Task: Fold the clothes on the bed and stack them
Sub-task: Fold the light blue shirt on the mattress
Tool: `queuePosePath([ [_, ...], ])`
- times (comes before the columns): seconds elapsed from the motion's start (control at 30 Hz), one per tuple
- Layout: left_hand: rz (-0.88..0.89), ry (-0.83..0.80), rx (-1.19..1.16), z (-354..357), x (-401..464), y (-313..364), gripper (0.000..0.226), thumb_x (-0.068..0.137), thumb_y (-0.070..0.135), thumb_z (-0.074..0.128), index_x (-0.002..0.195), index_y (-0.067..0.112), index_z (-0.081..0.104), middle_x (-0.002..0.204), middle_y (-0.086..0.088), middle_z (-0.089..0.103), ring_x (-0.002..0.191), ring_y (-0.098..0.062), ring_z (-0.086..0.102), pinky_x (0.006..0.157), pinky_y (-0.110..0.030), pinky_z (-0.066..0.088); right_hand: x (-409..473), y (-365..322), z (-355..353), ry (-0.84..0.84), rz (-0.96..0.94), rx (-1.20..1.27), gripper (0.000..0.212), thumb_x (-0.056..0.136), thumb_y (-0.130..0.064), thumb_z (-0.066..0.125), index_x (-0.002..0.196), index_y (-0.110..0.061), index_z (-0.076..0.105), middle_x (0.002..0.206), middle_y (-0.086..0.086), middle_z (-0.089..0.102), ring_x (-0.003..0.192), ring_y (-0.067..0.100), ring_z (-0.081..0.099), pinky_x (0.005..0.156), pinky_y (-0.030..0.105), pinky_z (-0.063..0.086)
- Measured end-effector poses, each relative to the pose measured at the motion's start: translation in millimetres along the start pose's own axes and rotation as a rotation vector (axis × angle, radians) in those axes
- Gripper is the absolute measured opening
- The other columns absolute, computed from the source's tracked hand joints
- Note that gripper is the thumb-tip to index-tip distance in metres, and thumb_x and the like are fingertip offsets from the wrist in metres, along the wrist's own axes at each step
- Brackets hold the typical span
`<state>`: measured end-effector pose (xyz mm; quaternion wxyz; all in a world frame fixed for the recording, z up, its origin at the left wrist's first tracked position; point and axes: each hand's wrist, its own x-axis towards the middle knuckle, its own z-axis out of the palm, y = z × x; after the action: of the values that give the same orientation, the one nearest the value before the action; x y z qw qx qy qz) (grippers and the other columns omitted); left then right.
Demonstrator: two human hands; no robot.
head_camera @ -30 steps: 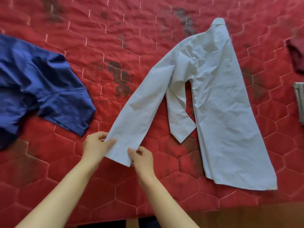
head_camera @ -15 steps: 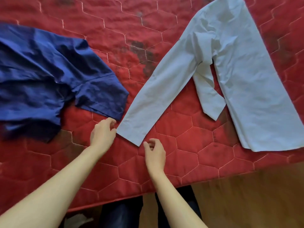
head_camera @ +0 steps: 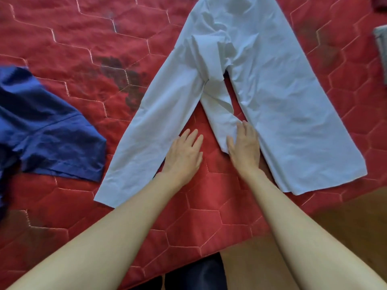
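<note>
Two garments lie on the red quilt (head_camera: 62,38): one pale shirt (head_camera: 272,101) spread at centre-right and one blue garment (head_camera: 41,139) at the left edge. Both forearms reach forward, palms down. The left hand (head_camera: 184,155) lies flat with fingers straight on the quilt between the shirt's two sleeves, holding nothing. The right hand (head_camera: 245,147), fingers straight, presses the short inner sleeve (head_camera: 219,114).

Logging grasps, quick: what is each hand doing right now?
Left hand: open, flat, holding nothing.
Right hand: open, fingers straight on the short sleeve of the white shirt.
</note>
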<state>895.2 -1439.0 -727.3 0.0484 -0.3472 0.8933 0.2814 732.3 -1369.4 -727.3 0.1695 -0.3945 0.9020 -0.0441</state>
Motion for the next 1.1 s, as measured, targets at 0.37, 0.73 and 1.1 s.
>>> queuePosePath([
  [0.37,-0.704,-0.179,-0.753,-30.8,94.5,59.1,0.057,0.093,0.062,0.038,0.113,0.016,0.063,0.107,-0.009,0.064,0.100,-0.027,0.061,0.083,-0.039,0.051,34.1,9.0,-26.6,-0.053,0.071,0.278,0.011,0.086,-0.021,0.058,0.087,-0.013,0.065,0.089,-0.001,0.067,0.089,0.021,0.060,0.088,0.036,0.041],
  [0.73,-0.800,-0.224,-0.857,-30.9,94.8,60.2,0.051,0.102,0.047,0.028,0.133,0.014,0.051,0.110,-0.010,0.063,0.099,-0.028,0.064,0.087,-0.046,0.055,12.8,29.9,-3.7,-0.095,0.188,0.046,0.063,0.074,-0.053,0.073,0.124,-0.020,0.053,0.125,0.003,0.049,0.117,0.023,0.041,0.094,0.033,0.034],
  [1.1,-0.673,-0.204,-1.154,-44.9,41.0,42.8,0.030,0.088,0.022,0.065,0.113,0.008,0.055,0.095,-0.005,0.061,0.084,-0.023,0.064,0.068,-0.034,0.056,-81.1,-55.2,-15.3,0.259,-0.019,0.384,0.008,0.073,-0.002,0.068,0.077,-0.009,0.066,0.071,0.005,0.066,0.068,0.029,0.060,0.063,0.032,0.037],
])
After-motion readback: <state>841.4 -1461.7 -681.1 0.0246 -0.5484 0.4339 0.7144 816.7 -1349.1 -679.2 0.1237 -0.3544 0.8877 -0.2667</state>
